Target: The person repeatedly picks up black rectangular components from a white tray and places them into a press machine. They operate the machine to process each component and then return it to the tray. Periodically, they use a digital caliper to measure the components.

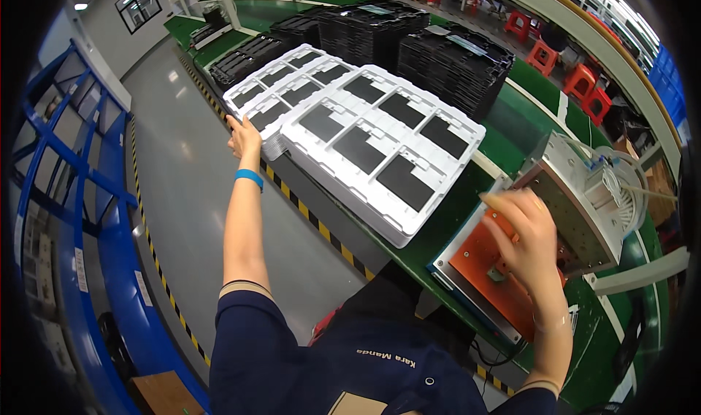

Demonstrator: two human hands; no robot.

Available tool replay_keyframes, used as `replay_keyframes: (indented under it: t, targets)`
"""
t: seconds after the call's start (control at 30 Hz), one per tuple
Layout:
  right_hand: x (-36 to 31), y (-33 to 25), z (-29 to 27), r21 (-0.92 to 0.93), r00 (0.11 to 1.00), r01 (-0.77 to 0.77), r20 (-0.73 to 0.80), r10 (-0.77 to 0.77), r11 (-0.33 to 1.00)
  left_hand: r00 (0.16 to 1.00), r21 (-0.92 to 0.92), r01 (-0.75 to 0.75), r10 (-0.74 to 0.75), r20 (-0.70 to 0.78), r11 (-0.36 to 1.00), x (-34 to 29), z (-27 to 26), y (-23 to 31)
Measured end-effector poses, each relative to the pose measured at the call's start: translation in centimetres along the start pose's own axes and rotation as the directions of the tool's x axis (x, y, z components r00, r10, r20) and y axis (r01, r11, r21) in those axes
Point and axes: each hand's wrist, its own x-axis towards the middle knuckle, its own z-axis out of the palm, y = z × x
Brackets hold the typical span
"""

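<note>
My left hand (246, 138) is at the near left corner of the farther white plastic tray (276, 126), its fingers bent around the edge. Flat dark rectangular pieces (267, 115) lie in that tray's pockets. Beside it, a nearer stack of white trays (350, 172) holds several more dark pieces (405, 183) in its top tray. Over the orange plate (475, 258) of a bench fixture hovers my right hand (527, 232), slightly blurred. Its fingers are apart and I see nothing in them. Part of the plate is hidden under this hand.
Stacks of black trays (454, 64) stand behind the white ones on the green bench (584, 342). A metal machine head (558, 188) with a hose rises right of my right hand. Blue racks (109, 247) line the left side, across the grey floor (182, 166). Red stools (542, 57) stand beyond.
</note>
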Motion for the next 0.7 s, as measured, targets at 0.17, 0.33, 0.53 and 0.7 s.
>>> replay_keyframes:
  t: [0.17, 0.33, 0.53, 0.7]
  targets:
    - [7.1, 6.9, 9.2, -0.206, 0.994, -0.073, 0.069, 0.089, 0.976, 0.999, 0.014, -0.038, 0.038, 0.006, 0.999, -0.5, 0.0, 1.2]
    - [9.6, 9.6, 12.8, -0.467, 0.879, -0.312, 0.188, 0.438, 0.827, 0.996, 0.041, -0.085, 0.085, -0.017, 0.996, -0.6, 0.1, 0.9]
    - [11.7, 9.6, 12.4, -0.410, 0.733, -0.443, 0.348, 0.585, 0.798, 0.994, 0.027, -0.083, 0.085, -0.062, 0.996, -0.1, 0.2, -0.6]
    - [12.9, 9.8, 12.6, -0.405, 0.608, -0.573, 0.372, 0.701, 0.712, 0.984, 0.076, -0.136, 0.144, -0.107, 0.988, -0.2, 0.5, -0.7]
